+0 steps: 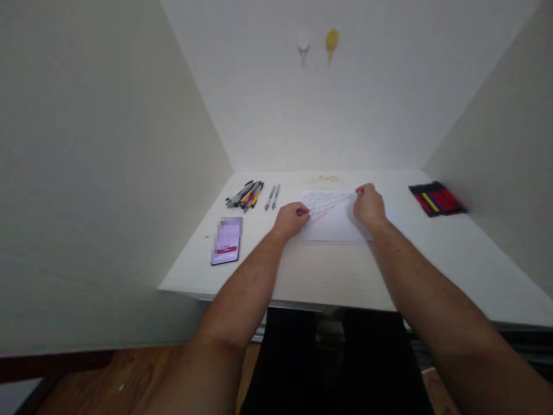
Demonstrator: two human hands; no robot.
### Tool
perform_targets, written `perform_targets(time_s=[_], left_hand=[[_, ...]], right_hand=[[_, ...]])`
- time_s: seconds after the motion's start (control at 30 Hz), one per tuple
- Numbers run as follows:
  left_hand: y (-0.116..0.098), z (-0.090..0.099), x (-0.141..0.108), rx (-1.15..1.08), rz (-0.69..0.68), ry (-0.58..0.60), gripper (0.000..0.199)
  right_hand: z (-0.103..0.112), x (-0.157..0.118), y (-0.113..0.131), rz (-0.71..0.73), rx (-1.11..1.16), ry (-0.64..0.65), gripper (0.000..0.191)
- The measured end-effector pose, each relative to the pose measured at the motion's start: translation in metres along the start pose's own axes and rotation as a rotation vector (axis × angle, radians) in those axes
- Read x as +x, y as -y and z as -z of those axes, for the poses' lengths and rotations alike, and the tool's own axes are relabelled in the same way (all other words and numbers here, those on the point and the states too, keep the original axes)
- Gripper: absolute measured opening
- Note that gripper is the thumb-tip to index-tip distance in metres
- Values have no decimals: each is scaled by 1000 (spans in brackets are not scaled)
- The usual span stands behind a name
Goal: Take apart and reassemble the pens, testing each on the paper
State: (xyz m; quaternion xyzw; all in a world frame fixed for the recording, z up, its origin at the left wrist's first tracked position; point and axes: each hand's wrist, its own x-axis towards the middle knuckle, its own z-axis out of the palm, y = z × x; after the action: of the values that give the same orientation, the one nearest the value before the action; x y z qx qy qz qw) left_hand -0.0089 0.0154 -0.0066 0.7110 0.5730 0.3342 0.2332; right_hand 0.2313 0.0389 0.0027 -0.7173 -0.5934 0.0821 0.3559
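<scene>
A white sheet of paper (334, 227) lies on the table between my hands, with slanting rows of faint pink and grey marks across its upper left part. At its left edge my left hand (292, 220) is closed, fingers curled and pinching the sheet's side. My right hand (370, 206) is closed too, its thumb and fingertips pinched at the upper right of the sheet. More white paper seems to lie underneath, reaching out to the right of my right wrist. Blur hides the exact grip of the fingertips.
Left of the paper lie two pens (272, 197), a pile of pens (247, 196) and a phone (227, 241). A row of black, red and yellow pens (437, 199) is at the right. White walls (276, 115) enclose the table (328, 274); two hooks (331, 40) hang at the back.
</scene>
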Motion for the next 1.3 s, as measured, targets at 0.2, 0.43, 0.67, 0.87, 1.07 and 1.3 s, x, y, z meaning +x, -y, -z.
perform_targets(time_s=[0.2,0.43,0.67,0.87,1.07,1.3], left_hand=[[6,-4,-1,-50,1,-55,12],[10,12,0,129,63,-351,17],[27,38,-1,499,314,-488,42],[22,40,1,565,462,-393,49],[24,39,1,538,470,-433,49],[26,39,1,502,476,-439,46]], right_hand=[[-1,3,-4,22,58,-40,20],[-3,4,-8,36,115,-74,22],[-13,6,-18,246,183,-4,37],[-11,2,-16,225,142,20,27],[-11,-2,-14,231,99,37,23],[-12,-2,-14,231,71,41,20]])
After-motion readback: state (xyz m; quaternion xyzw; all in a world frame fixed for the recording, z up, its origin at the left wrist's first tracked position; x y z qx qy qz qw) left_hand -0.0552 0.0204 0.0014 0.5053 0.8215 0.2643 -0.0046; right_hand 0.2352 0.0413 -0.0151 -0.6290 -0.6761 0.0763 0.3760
